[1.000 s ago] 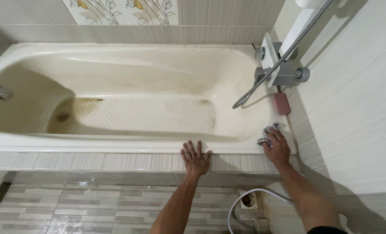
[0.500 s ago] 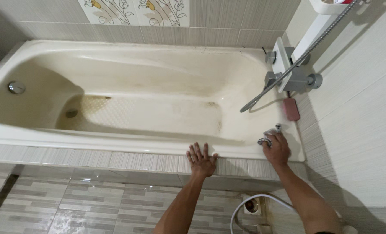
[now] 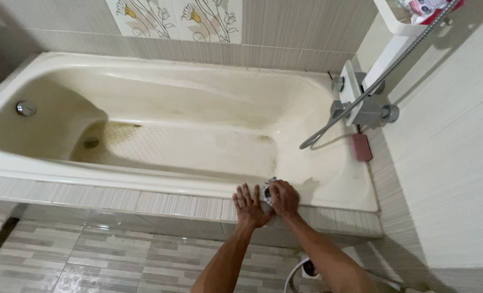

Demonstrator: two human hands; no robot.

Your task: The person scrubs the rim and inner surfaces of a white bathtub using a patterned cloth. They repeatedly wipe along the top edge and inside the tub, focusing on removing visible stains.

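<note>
My left hand (image 3: 249,207) lies flat, fingers spread, on the near rim of a stained cream bathtub (image 3: 106,174). My right hand (image 3: 285,198) presses a small checked cloth (image 3: 268,190) onto the same rim, right beside the left hand and touching it. Only a corner of the cloth shows past the fingers.
A grey tap block (image 3: 360,106) with a metal shower hose (image 3: 328,129) sits on the right wall, a pink soap bar (image 3: 362,147) below it on the tub's ledge. A drain (image 3: 91,144) and overflow knob (image 3: 26,108) are at the tub's left end. A white hose (image 3: 294,271) lies on the tiled floor.
My right hand has slid the cloth left along the near rim, from the right corner to beside my left hand. The left hand has stayed in place.
</note>
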